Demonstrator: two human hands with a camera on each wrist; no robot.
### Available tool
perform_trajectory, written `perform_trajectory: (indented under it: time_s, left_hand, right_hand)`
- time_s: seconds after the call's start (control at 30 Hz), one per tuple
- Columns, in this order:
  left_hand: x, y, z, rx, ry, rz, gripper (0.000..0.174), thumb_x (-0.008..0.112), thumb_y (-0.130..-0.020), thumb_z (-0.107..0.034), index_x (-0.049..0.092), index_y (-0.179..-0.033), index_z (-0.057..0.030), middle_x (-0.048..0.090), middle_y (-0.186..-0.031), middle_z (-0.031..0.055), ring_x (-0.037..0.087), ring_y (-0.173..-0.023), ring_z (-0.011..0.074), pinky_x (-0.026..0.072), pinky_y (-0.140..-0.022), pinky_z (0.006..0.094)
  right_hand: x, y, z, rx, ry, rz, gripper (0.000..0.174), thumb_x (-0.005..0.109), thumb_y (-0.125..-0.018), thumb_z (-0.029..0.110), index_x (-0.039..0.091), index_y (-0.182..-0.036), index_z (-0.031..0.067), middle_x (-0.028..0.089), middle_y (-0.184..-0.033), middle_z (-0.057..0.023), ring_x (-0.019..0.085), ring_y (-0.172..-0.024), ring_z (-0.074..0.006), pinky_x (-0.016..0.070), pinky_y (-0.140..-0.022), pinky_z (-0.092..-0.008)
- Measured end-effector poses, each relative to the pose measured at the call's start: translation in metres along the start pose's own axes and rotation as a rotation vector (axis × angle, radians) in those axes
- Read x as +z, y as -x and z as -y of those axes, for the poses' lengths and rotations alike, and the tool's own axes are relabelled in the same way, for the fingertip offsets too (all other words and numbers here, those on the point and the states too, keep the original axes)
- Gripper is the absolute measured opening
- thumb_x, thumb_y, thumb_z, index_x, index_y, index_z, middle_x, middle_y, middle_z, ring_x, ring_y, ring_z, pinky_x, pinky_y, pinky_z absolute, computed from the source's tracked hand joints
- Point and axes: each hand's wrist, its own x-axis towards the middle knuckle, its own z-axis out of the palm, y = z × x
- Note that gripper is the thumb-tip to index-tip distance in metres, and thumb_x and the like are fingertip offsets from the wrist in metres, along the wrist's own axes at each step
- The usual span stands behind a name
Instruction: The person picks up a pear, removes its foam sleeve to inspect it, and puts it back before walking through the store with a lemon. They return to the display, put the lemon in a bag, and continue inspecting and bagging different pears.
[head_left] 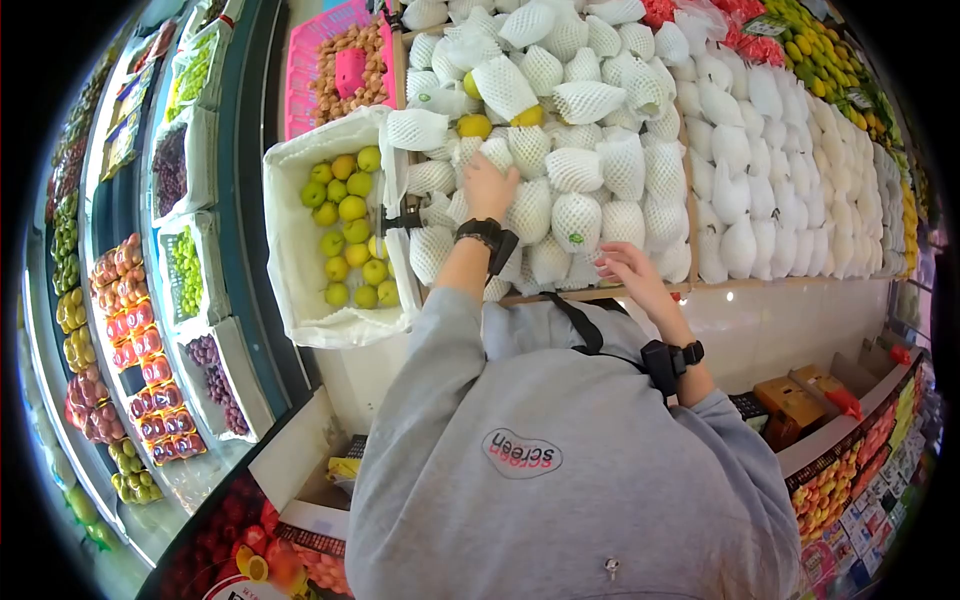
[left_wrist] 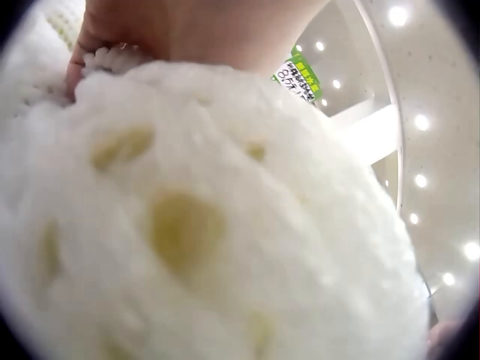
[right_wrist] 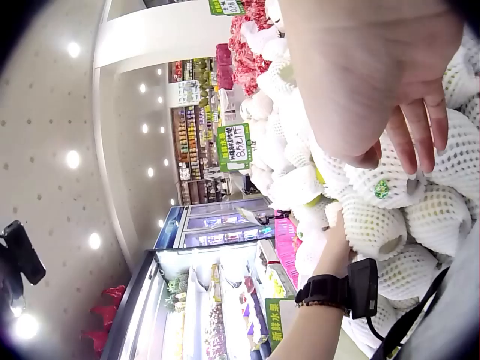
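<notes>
My left hand (head_left: pixel 487 190) reaches into a display of fruit in white foam nets, its fingers curled round one foam-netted fruit (head_left: pixel 497 152). In the left wrist view, the fingers (left_wrist: pixel 79 64) bend at a ruffled net edge, and a large foam-netted fruit (left_wrist: pixel 225 225) with yellow-green showing through hides most of the grip. Bare yellow fruit (head_left: pixel 474 126) shows just beyond this hand. My right hand (head_left: pixel 637 275) hovers by the display's front edge with nothing in it. In the right wrist view its fingers (right_wrist: pixel 417 135) extend loosely over a foam-netted fruit (right_wrist: pixel 386 180) bearing a green sticker.
Left of the display stands a white-lined bin (head_left: pixel 285 250) of yellow-green fruit, with a pink basket (head_left: pixel 300 70) of brown produce behind it. More netted fruit (head_left: pixel 735 190) fills the right side. Refrigerated shelves (head_left: pixel 240 200) run along the far left. A green price sign (right_wrist: pixel 235 147) stands beyond.
</notes>
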Motion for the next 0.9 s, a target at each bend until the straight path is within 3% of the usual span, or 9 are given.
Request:
perform_trajectory:
  time_s: [0.13,0.27,0.37,0.47,0.6,0.7,0.73,0.83,0.9]
  left_hand:
    - [-0.022,-0.013,0.005,0.086,-0.301,0.087,0.053,0.063,-0.075,-0.036,0.048,-0.109,0.0009,0.049,-0.106,0.0232,0.051,-0.097,0.0400,0.0442,-0.079,0.0438]
    - [-0.063,-0.041,0.017,0.279,-0.281,-0.298,0.034,0.057,-0.079,-0.029,0.053,-0.102,-0.0042,0.055,-0.094,0.0138,0.051,-0.096,0.0321,0.0373,-0.085,0.0486]
    - [-0.073,-0.076,0.045,0.503,-0.806,-0.605,0.034,0.062,-0.073,-0.021,0.055,-0.103,-0.0072,0.058,-0.094,0.0142,0.053,-0.089,0.0337,0.0364,-0.083,0.0522]
    - [-0.075,-0.082,0.053,0.261,-0.819,-0.293,0.028,0.062,-0.073,-0.022,0.055,-0.097,-0.0093,0.057,-0.095,0.0088,0.052,-0.093,0.0284,0.0345,-0.084,0.0484]
    - [-0.092,-0.028,0.013,0.246,-0.341,-0.372,0.033,0.067,-0.070,-0.023,0.056,-0.097,-0.0082,0.059,-0.092,0.0116,0.053,-0.090,0.0286,0.0372,-0.083,0.0449]
    - [-0.089,0.030,-0.010,0.132,0.408,0.129,0.056,0.069,-0.071,-0.031,0.050,-0.110,0.0035,0.057,-0.103,0.0240,0.055,-0.095,0.0377,0.0436,-0.082,0.0426]
    - [-0.103,0.054,-0.030,0.244,0.296,0.257,0.056,0.069,-0.073,-0.031,0.049,-0.112,0.0046,0.059,-0.103,0.0210,0.058,-0.095,0.0286,0.0453,-0.082,0.0359]
    - [-0.116,0.090,-0.061,0.416,0.499,0.658,0.053,0.068,-0.075,-0.028,0.048,-0.113,0.0027,0.059,-0.101,0.0195,0.059,-0.095,0.0277,0.0457,-0.080,0.0344]
    - [-0.113,0.095,-0.064,0.477,0.585,0.662,0.052,0.066,-0.077,-0.026,0.046,-0.115,0.0021,0.059,-0.099,0.0194,0.059,-0.094,0.0265,0.0456,-0.081,0.0331]
  right_hand:
    - [0.005,-0.004,0.002,0.002,0.037,0.037,0.028,0.046,-0.091,0.018,0.048,-0.116,0.0035,0.060,-0.103,-0.0102,0.057,-0.090,-0.0155,0.0450,-0.079,-0.0274]
    - [0.012,-0.004,0.012,-0.030,0.043,0.024,0.027,0.048,-0.090,0.013,0.048,-0.113,0.0005,0.059,-0.101,-0.0108,0.058,-0.092,-0.0157,0.0458,-0.082,-0.0276]
    - [0.013,-0.003,0.009,-0.047,0.040,0.017,0.026,0.048,-0.089,0.013,0.049,-0.113,0.0004,0.059,-0.101,-0.0106,0.058,-0.093,-0.0155,0.0454,-0.083,-0.0273]
    - [0.011,-0.001,0.000,-0.063,0.021,0.007,0.025,0.049,-0.089,0.012,0.049,-0.112,0.0007,0.059,-0.101,-0.0106,0.057,-0.094,-0.0153,0.0455,-0.082,-0.0271]
    - [0.004,-0.002,0.007,-0.073,-0.048,-0.028,0.028,0.052,-0.089,0.014,0.049,-0.114,0.0011,0.058,-0.104,-0.0103,0.057,-0.095,-0.0152,0.0459,-0.081,-0.0275]
    - [0.014,0.000,0.037,-0.069,-0.118,-0.018,0.037,0.056,-0.088,0.019,0.047,-0.119,0.0022,0.057,-0.109,-0.0090,0.056,-0.095,-0.0148,0.0463,-0.080,-0.0274]
    - [0.023,-0.001,0.050,-0.063,-0.141,-0.002,0.040,0.057,-0.087,0.021,0.046,-0.121,0.0026,0.056,-0.111,-0.0084,0.056,-0.095,-0.0147,0.0465,-0.079,-0.0273]
    - [0.048,-0.015,0.063,0.042,-0.291,0.077,0.051,0.060,-0.086,0.024,0.039,-0.128,0.0045,0.053,-0.115,-0.0067,0.055,-0.096,-0.0141,0.0467,-0.078,-0.0267]
    - [0.050,-0.029,0.054,0.025,-0.237,0.075,0.055,0.060,-0.086,0.025,0.035,-0.131,0.0059,0.051,-0.116,-0.0057,0.053,-0.099,-0.0133,0.0456,-0.080,-0.0259]
